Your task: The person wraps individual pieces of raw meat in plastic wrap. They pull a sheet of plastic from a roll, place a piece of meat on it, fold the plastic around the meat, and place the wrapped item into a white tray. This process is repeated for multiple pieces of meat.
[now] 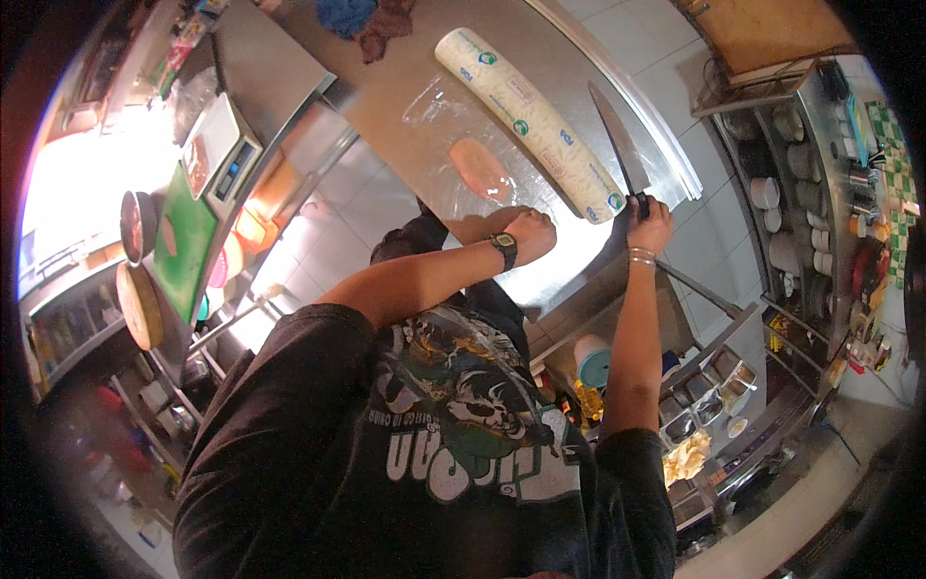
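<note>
My right hand [650,226] grips the black handle of a chef's knife [622,141], whose blade lies along the steel worktable [391,94] and points away from me. Close beside the blade rests a long, thick roll [532,127] in a cream printed wrapper, probably kitchen film. My left hand [532,237], with a digital watch at the wrist, is curled into a fist over the near part of the table; whether anything is inside it is hidden. Just beyond it lies a flat, oval, pale pink piece of meat [479,168], with shiny clear film around it.
Blue and brown cloths [362,22] lie at the table's far end. On the left counter are a digital scale [224,155], a green cutting board [184,242], a metal bowl [137,226] and a round wooden board [139,305]. Shelves of bowls [785,188] stand right; steel food pans [705,405] sit lower right.
</note>
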Motion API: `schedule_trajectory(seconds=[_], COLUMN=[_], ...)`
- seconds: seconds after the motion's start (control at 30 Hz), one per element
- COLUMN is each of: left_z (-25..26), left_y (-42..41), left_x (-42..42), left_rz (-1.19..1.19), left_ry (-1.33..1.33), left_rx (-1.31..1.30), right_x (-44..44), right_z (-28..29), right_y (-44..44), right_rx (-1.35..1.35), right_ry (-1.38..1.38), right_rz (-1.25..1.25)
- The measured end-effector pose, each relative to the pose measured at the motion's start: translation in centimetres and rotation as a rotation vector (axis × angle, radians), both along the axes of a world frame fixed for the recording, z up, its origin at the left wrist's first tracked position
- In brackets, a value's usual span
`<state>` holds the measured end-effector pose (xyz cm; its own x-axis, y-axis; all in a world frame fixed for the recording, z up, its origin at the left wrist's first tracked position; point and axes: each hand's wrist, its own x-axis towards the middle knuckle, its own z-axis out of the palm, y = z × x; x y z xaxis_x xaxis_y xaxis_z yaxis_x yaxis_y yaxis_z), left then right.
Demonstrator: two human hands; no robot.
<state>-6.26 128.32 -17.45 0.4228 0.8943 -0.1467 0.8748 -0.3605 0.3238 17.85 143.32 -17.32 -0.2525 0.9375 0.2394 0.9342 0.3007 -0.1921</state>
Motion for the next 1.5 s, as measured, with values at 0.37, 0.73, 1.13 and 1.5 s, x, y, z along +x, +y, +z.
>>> schedule_trajectory(seconds=[0.37,0.73,1.13,1.5], left_z=[1.0,4.3,-0.2,1.2], left_y=[0.0,-3.7,0.2,0.2], left_x=[-2.5,-8.7,-17.8,-19.1], left_rz=[0.339,0.708,0.970,0.298], left_ry=[-0.384,-0.885,-0.723,-0.269], left_rx=[-0.156,-0.048,-0.030,0.295], right_x=[-3.5,-15.6,-24.3,-26.7], right_z=[1.6,-2.9,0.4,-0.3], right_y=[-4.2,-15.9,-12.2,-12.7], right_rx=[-0.018,-0.630,-0.201,-0.328], right_ry=[0.310,0.748,0.130,-0.195], right_rz=[-0.295,0.077,0.565,0.495])
